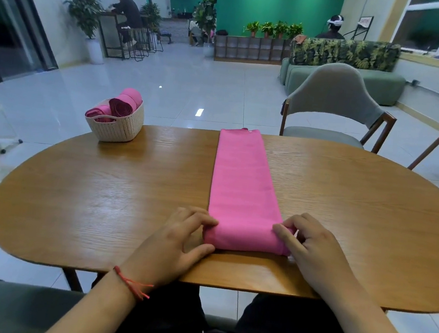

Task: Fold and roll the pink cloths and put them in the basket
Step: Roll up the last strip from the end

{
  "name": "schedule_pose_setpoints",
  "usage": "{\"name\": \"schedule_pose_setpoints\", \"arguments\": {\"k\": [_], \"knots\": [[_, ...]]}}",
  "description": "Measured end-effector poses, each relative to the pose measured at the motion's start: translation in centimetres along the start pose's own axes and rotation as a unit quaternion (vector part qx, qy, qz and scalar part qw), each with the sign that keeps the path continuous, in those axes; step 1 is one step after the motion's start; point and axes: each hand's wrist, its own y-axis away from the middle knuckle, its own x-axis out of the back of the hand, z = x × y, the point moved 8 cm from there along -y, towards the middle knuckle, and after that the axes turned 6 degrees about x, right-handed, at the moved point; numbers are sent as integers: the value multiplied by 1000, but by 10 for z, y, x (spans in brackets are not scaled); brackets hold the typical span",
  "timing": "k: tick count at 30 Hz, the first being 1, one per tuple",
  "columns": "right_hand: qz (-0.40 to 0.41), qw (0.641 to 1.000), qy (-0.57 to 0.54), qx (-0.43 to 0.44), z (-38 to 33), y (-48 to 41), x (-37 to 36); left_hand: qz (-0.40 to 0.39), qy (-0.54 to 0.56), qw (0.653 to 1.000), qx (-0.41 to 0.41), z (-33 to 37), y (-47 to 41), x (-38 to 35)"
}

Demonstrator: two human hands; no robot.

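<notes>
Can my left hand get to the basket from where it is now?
Probably yes: nothing stands on the table between the left hand and the basket, though the hand must first release the cloth.

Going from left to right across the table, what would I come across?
Basket holding rolled cloths → left hand → pink cloth → right hand.

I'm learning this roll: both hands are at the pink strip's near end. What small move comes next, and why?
Probably roll forward one turn: the left hand and right hand grip the rolled near end, while most of the pink cloth lies flat on the wooden table, unrolled.
</notes>
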Motion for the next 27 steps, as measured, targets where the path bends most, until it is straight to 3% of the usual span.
{"name": "schedule_pose_setpoints", "arguments": {"k": [6,16,23,27], "knots": [[-23,992,61,106,-18,8,-1,7,-2,999,39,-8,-3,0],[-59,995,45,68,-13,6,-6,-34,3,997,62,-13,-10,-5],[-77,995,23,54,-16,5,-10,-14,-7,998,53,-7,-9,-8],[-81,996,19,35,-13,1,-12,8,-17,999,-37,11,0,-3]]}}
